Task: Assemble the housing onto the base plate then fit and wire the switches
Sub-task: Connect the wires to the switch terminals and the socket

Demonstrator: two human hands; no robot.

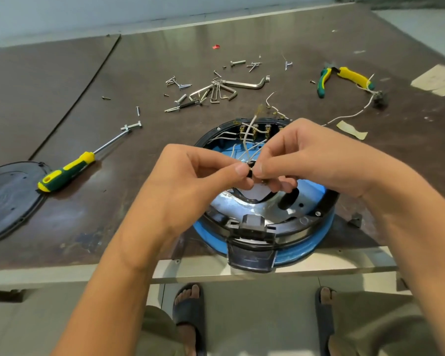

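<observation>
Both hands worked at frame centre, over the round housing (306, 250), which sat at the near edge of the table (62, 73), its blue wall and black rim partly overhanging the edge. Left hand (198, 176): thumb and forefinger closed in a pinch on a small black part (249, 172). Right hand (306, 155): thumb and forefinger pinched the same part from the other side, the remaining fingers curled beneath. Thin white wires (247, 142) ran from the pinched part up to a row of brass terminals (254, 131) along the housing's far inner wall. What exactly the part was could not be made out, as the fingertips covered most of it. A shiny metal plate (231, 204) lay inside the housing, and a black latch block (252, 227) sat on the near rim. At the left of the frame lay a green-and-yellow screwdriver (67, 172), its handle just beside a black round plate (8, 199) at the left edge. In the upper middle were a bundle of hex keys (221, 91) and scattered loose screws (131, 125). In the upper right were green-and-yellow pliers (344, 78) with another white wire trailing near them. A strip of tape (352, 129) lay right of the housing. Sandalled feet (188, 304) showed below the table edge.
</observation>
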